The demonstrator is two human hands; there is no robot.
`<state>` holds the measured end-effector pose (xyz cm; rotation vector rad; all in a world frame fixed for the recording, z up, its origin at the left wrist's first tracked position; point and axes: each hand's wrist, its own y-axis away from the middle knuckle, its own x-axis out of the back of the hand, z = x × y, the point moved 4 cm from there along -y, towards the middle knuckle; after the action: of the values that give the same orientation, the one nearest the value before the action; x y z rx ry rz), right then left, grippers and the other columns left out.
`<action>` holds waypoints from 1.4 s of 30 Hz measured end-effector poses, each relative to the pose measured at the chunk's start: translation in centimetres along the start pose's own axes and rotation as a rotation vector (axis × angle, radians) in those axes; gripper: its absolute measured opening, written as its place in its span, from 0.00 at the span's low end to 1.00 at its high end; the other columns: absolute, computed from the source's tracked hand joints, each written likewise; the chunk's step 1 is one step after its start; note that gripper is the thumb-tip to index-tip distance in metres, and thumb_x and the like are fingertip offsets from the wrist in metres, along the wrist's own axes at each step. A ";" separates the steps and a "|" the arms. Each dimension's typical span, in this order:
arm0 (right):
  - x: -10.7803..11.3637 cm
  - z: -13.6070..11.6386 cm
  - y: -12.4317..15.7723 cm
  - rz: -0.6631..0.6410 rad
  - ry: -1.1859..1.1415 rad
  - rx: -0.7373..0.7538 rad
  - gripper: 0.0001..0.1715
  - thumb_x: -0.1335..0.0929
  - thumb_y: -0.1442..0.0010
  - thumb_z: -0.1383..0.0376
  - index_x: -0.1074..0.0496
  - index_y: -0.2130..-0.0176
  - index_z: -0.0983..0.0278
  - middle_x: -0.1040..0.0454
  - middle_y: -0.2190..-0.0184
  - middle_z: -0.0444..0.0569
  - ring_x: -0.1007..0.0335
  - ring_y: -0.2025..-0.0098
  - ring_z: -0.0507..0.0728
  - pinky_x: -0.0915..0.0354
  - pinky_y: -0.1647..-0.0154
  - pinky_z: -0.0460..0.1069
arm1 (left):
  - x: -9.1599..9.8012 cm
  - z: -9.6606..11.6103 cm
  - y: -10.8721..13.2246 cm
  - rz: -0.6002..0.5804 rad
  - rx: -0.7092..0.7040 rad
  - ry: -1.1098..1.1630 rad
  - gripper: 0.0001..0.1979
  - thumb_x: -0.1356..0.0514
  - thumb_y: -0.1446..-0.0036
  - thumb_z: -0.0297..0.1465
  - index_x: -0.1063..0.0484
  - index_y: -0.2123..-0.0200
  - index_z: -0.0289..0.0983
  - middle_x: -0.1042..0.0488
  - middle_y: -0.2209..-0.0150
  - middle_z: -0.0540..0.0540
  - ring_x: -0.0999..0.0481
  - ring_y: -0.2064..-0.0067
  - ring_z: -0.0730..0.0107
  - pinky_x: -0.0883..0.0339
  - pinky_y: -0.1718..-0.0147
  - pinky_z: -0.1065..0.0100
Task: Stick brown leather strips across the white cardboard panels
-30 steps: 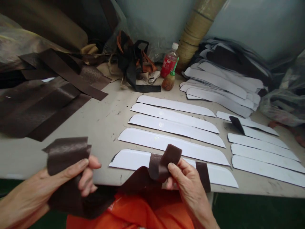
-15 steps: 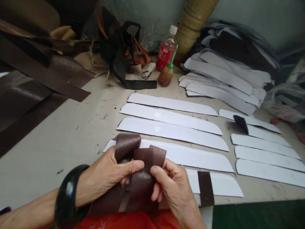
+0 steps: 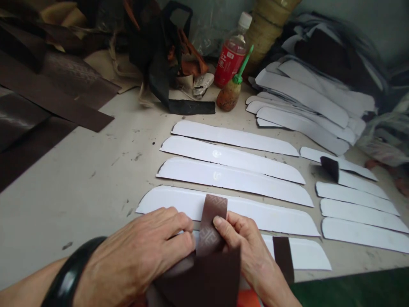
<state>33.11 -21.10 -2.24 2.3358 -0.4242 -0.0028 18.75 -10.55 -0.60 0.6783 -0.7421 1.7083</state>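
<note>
Between the thumb and fingers of my right hand (image 3: 249, 247) is a brown leather strip (image 3: 212, 219) with a pale embossed pattern. My left hand (image 3: 140, 251), back up and wearing a dark bangle, curls its fingers around more brown leather pieces (image 3: 207, 281); its fingertips are hidden. These darker pieces hang below both hands, near my body. Just beyond lies a long white strip (image 3: 172, 202) with one rounded end toward the left. Closer in, a second white strip (image 3: 306, 253) has a dark brown band (image 3: 283, 258) lying across it.
More white strips (image 3: 233, 143) lie in rows, and a tall stack of them (image 3: 303, 98) stands at back right. A red-labelled bottle (image 3: 229, 64) and a small pot with a green spout (image 3: 228, 96) stand behind. Brown leather sheets (image 3: 64, 98) cover the left side.
My left hand has rolled over, its back now up, and moved lower; the brown pieces in it have swung down. The patterned strip now shows more fully in my right hand. The view has shifted slightly.
</note>
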 end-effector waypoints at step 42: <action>0.1 -1.4 -0.9 0.145 0.192 -0.166 0.25 0.38 0.38 0.50 0.40 0.79 0.62 0.42 0.91 0.37 0.44 0.90 0.46 0.53 0.91 0.39 | -2.1 -2.0 -0.6 0.083 -0.127 -0.114 0.30 0.50 0.39 0.26 0.53 0.34 0.36 0.36 0.38 0.46 0.40 0.37 0.71 0.45 0.37 0.72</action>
<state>33.62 -19.54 -1.83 2.1147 -0.4772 0.2444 19.68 -10.16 -3.37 0.6687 -0.9621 1.6918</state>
